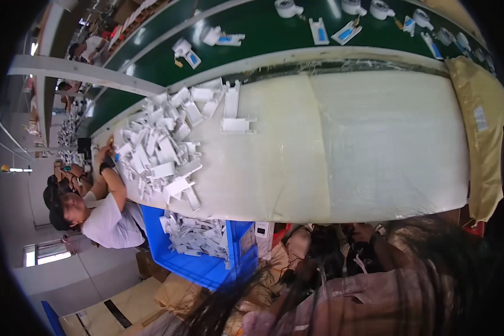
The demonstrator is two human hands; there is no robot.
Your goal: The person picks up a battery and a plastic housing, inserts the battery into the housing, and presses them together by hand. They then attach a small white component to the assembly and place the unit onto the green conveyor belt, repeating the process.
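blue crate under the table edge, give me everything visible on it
The blue crate looks like moulded plastic, open-topped, with a ribbed side wall. It sits below the near edge of the worktable, apparently on the floor, tilted in the fisheye view. It holds a loose heap of white plastic parts, piled toward the end nearest the table. A co-worker in a white shirt sits just left of it; contact cannot be told. Brown cardboard lies against its lower side.

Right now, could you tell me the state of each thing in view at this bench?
White plastic parts: heaped loosely at the table's left end.
Blue crate: open, partly filled with white parts.
Table: covered with a pale sheet.
Green conveyor: carrying scattered parts.
Own hands: not in view.
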